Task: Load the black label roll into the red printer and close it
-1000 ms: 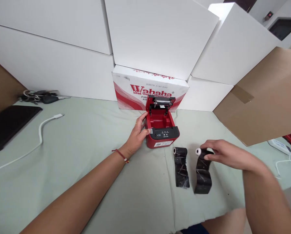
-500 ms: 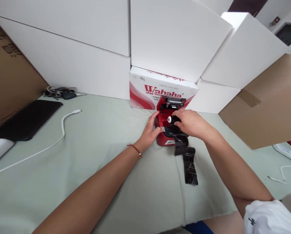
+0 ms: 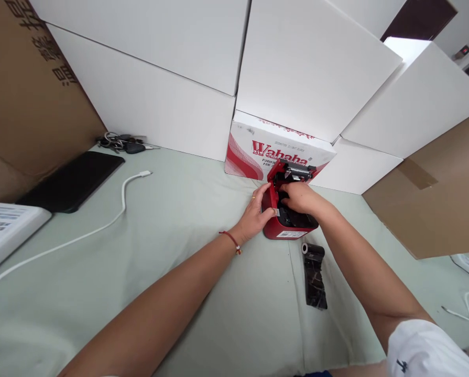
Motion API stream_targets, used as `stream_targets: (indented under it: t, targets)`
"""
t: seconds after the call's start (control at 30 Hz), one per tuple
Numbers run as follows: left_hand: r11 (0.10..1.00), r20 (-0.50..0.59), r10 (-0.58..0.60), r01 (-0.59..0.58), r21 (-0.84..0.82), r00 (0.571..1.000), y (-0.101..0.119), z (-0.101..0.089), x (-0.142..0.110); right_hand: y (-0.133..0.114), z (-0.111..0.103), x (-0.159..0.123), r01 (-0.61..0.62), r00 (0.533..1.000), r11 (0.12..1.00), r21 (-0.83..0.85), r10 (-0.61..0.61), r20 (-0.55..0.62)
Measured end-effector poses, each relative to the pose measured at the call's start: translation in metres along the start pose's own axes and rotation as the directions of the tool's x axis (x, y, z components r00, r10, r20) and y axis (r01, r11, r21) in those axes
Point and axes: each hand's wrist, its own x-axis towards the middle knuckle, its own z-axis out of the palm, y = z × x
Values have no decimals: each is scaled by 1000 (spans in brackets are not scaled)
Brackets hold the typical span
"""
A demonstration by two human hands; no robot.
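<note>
A small red label printer stands on the cloth with its lid raised. My left hand grips its left side, thumb on the front rim and fingers toward the back. Reaching down into the open compartment, my right hand has its fingers bent around a black roll, mostly hidden by the hand and the printer wall. Below the printer, a second black roll with a white core lies on the cloth, its dark patterned strip unrolled toward me.
Behind the printer leans a red and white Wahaba carton against large white boxes. At left lie keys, a black tablet-like slab, a white cable and a white device. Cardboard stands at right.
My right hand has lowered the black roll from above the printer into its compartment. The loose strip no longer hangs over the printer's front. My left hand keeps its hold; the view has shifted.
</note>
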Motion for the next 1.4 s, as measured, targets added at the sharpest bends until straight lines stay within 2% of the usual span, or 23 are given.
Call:
stream_targets:
  t: [0.07, 0.13, 0.2, 0.27, 0.3, 0.37, 0.43, 0.53, 0.67, 0.8, 0.9, 0.97, 1.03, 1.1, 1.17, 1.27, 1.4]
  targets:
    - [1000, -7, -9, 9, -5, 1000, 0, 0, 0, 8, 5, -15, 36, 997, 997, 73, -31, -74]
    - [1000, -15, -11, 11, -7, 1000, -2, 0, 0, 15, 17, -40, 111, 962, 977, 184, -59, -268]
    - [1000, -14, -10, 10, -9, 1000, -3, -1, 1, 19, 38, -69, 242, 846, 934, 264, -70, -528]
    - [1000, -11, -2, 2, -10, 1000, -4, -2, 1, 20, 67, -94, 366, 692, 909, 199, -123, -712]
    - [1000, -8, 3, -3, -14, 1000, -4, -3, 1, 19, 83, -104, 390, 629, 909, 146, -147, -764]
    - [999, -1, 5, -5, -32, 1000, -2, -4, -1, 12, 113, -115, 375, 548, 926, 53, -175, -818]
    - [998, 5, -10, 11, -63, 1000, 0, -5, -4, 5, 135, -116, 333, 501, 943, -1, -177, -847]
    - [995, -5, -44, 43, -93, 999, 4, -7, -7, -1, 151, -108, 295, 449, 955, -18, -155, -880]
    - [998, -92, -39, 35, -47, 995, 15, -12, 10, -1, 155, -103, 274, 431, 962, 5, -118, -895]
    - [999, -254, 48, -42, 29, 966, 46, -17, 51, -2, 156, -104, 280, 443, 960, 26, -105, -890]
    - [999, -206, 1, 9, 46, 978, 75, -16, 76, -2, 157, -104, 291, 441, 956, 31, -106, -891]
    - [996, -147, -46, 56, 67, 988, 89, -14, 79, -2, 158, -104, 292, 450, 956, 37, -103, -887]
    - [994, -102, -27, 38, 106, 994, 94, -13, 68, -2, 158, -103, 288, 462, 957, 42, -101, -881]
    - [986, -76, 50, -37, 163, 996, 91, -13, 48, -2, 159, -103, 286, 465, 957, 45, -98, -880]
    - [955, -78, 130, -104, 276, 988, 82, -14, 23, -2, 160, -104, 288, 464, 956, 51, -93, -881]
    - [896, -11, 166, -146, 419, 986, 63, -14, -7, -3, 161, -105, 295, 473, 954, 49, -101, -875]
    - [831, 64, 224, -225, 508, 972, 51, -14, -20, -4, 162, -105, 292, 463, 955, 48, -98, -881]
